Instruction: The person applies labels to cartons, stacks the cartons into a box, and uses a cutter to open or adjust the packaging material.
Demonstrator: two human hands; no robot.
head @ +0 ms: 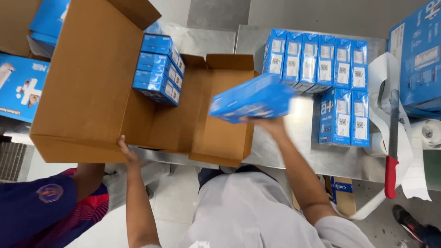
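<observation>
- A co-worker's dark blue and red sleeve (41,204) is showing at 8 o'clock, the arm reaching up toward the underside of the cardboard box (92,92); that hand is hidden behind the box.
- The cardboard box is lying on its side on the steel tabletop (303,151), its flaps standing open toward 3 o'clock.
- Stacked blue cartons (158,69) are sitting inside the box at about 11 o'clock of the frame centre, one upon another.
- The left hand (126,151) is resting on the near lower edge of the box at 7 o'clock, fingers curled over the cardboard; its grip is pressing on that edge.
- The right hand (271,124) is holding a blue carton (250,98) from beneath, just past the open flaps near the centre, tilted and blurred; its grip is wrapped on the carton's lower side.
- Upright blue cartons (321,59) are standing in rows at 1 o'clock, touching each other.
- A red-handled knife (391,151) is lying on white paper (413,179) at 3 o'clock.
</observation>
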